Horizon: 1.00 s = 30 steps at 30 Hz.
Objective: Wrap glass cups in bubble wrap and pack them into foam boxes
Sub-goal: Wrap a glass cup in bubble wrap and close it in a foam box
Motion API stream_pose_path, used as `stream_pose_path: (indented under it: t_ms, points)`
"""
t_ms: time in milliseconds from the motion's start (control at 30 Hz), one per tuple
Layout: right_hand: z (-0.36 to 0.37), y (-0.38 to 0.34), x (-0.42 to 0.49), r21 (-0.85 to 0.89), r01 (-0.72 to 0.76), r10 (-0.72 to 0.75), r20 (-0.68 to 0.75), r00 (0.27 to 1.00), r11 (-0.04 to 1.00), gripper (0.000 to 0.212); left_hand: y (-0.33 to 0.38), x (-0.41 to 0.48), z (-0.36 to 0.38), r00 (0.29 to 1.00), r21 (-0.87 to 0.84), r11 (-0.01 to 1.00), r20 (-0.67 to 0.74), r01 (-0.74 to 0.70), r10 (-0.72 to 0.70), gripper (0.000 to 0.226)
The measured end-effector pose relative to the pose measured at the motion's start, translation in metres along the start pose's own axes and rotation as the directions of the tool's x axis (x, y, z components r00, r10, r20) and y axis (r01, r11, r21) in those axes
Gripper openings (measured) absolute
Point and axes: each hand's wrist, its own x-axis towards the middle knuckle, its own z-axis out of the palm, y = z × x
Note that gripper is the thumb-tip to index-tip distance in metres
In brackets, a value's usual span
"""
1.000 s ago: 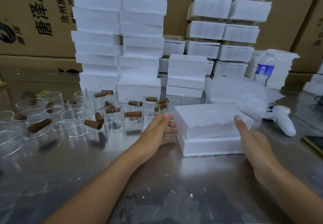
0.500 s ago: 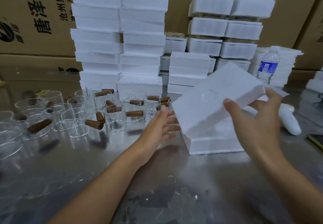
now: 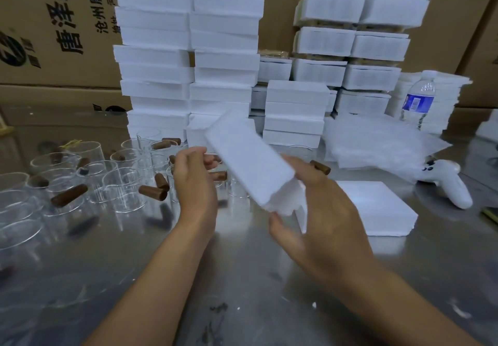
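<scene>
Foam lid (image 3: 250, 162) tilted midair: my right hand (image 3: 323, 210) wraps its near end, left hand (image 3: 194, 184) pinches the left edge, probably clearing the foam base (image 3: 372, 208) at right. Glass cups (image 3: 118, 184) left.

Two bare forearms reach forward from the bottom edge, hands raised and facing each other. The right hand (image 3: 320, 210) grips the near end of a tilted foam piece (image 3: 250, 162), thumb underneath, fingers behind it. The left hand (image 3: 195, 184), fingers curled, meets its far edge; whether it grips is unclear
</scene>
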Motion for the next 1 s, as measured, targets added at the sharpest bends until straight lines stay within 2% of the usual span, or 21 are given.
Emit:
stream_pose_path:
  t_ms: [67,133,233,367,500,633,733,867,933,1000]
  points:
    - [0.005,-0.001,-0.001,-0.093,0.097,-0.09,0.07,0.993,0.991,0.069,0.002,0.003,-0.004,0.999,-0.032,0.998,0.002,0.045,-0.045,0.025]
    - [0.009,-0.002,-0.002,-0.14,0.121,-0.102,0.139,0.985,0.983,0.07,0.002,0.004,-0.006,0.998,-0.048,0.997,-0.007,0.059,-0.06,0.02]
    - [0.017,-0.003,-0.002,-0.178,0.096,-0.053,0.232,0.971,0.979,0.067,0.001,0.006,-0.006,0.998,-0.015,0.998,-0.018,0.053,-0.053,0.019]
    - [0.027,-0.001,-0.003,-0.249,0.072,0.025,0.367,0.93,0.966,0.069,0.003,0.011,-0.009,0.994,-0.084,0.993,-0.065,0.085,-0.091,0.021]
    - [0.038,0.004,-0.006,-0.176,0.097,0.017,0.555,0.832,0.98,0.065,0.005,0.011,-0.01,0.996,0.018,1.0,-0.087,-0.018,0.019,0.021]
    - [0.046,0.006,-0.003,-0.139,0.139,-0.016,0.646,0.763,0.98,0.06,0.004,0.004,-0.007,0.989,0.135,0.98,0.006,-0.148,0.148,0.022]
    - [0.044,0.012,0.0,-0.023,0.044,-0.019,0.648,0.761,0.999,0.056,0.001,0.003,-0.007,0.979,0.201,0.959,0.045,-0.201,0.196,0.024]
    - [0.034,0.038,0.014,0.113,-0.221,0.159,0.405,0.901,0.969,0.03,0.0,0.001,-0.008,0.97,0.256,0.936,0.098,-0.241,0.223,0.024]
    - [0.035,0.063,0.027,0.152,-0.374,0.307,0.339,0.889,0.915,0.017,0.0,-0.003,-0.005,0.96,0.285,0.928,0.211,-0.24,0.184,0.022]
    - [0.042,0.091,0.038,0.127,-0.529,0.46,0.355,0.814,0.839,0.011,0.0,-0.008,-0.004,0.909,0.366,0.889,0.401,-0.276,0.117,0.017]
